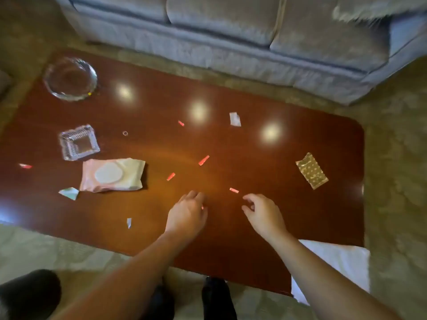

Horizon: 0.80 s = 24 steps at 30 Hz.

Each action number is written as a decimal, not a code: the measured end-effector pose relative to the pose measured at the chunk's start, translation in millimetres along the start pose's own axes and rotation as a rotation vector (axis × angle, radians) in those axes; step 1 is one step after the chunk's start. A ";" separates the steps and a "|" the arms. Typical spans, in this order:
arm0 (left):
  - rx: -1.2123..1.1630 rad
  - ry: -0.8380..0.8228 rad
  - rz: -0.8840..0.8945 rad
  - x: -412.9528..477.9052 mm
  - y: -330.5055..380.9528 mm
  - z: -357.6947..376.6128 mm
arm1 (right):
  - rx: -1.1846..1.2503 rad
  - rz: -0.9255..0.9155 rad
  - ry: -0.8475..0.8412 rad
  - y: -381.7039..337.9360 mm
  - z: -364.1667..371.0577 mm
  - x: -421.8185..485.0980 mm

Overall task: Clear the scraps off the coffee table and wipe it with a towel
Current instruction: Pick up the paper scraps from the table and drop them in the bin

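Far left, at the bottom edge, a dark shape (pixel 27 294) is cut off by the frame; I cannot tell what it is. On the table (pixel 254 146), at the far left corner, stands a round glass dish (pixel 70 78), and nearer me a square glass ashtray (pixel 79 142). A red strip (pixel 25 166) lies near the left edge, blurred. A pale folded scrap (pixel 69 193) lies just beside the near corner of the wipes pack (pixel 112 174). The pack lies flat with its oval lid up, and no print on it can be read. A small ring (pixel 125 133) lies right of the ashtray, and a white chip (pixel 129 222) sits toward the near edge.

Four red scraps (pixel 203 160) lie mid-table, apart from one another. My left hand (pixel 187 215) is palm down over the table with its fingers curled under. A red speck (pixel 202 207) shows at its thumb side, mostly hidden; I cannot tell whether I pinch it or merely cover it. My right hand (pixel 263 213) is just to the right, thumb and fingers curved with a narrow gap and nothing between them. The nearest red scrap lies just beyond its fingertips, not touching.

A white scrap (pixel 235 119) lies toward the far side. A gold wrapper (pixel 312 170) lies near the right end, its pale pattern too blurred to read. The white towel (pixel 335 262) is at the near right corner, partly behind my right forearm. The sofa (pixel 231 31) beyond is cut off at the top.
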<state>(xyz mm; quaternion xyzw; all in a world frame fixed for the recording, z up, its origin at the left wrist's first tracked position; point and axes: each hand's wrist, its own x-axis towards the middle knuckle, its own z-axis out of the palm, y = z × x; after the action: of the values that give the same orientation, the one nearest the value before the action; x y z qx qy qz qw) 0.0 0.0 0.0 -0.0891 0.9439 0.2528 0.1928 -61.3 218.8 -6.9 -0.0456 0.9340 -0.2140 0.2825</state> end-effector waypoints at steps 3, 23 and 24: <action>0.041 -0.016 -0.009 33.4 -19.4 46.3 | -0.011 0.009 0.069 17.3 34.6 45.7; -0.057 0.106 0.113 54.1 -74.2 103.0 | 0.315 0.025 0.351 20.9 34.0 151.7; -0.068 0.116 0.099 55.2 -73.7 103.7 | 0.334 0.034 0.385 15.1 22.0 167.2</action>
<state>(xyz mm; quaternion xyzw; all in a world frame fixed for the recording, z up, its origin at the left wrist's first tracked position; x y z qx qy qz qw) 2.5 -14.0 -138.0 -0.0634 0.9477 0.2881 0.1220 -188.5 189.8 -114.8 0.0589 0.9229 -0.3654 0.1066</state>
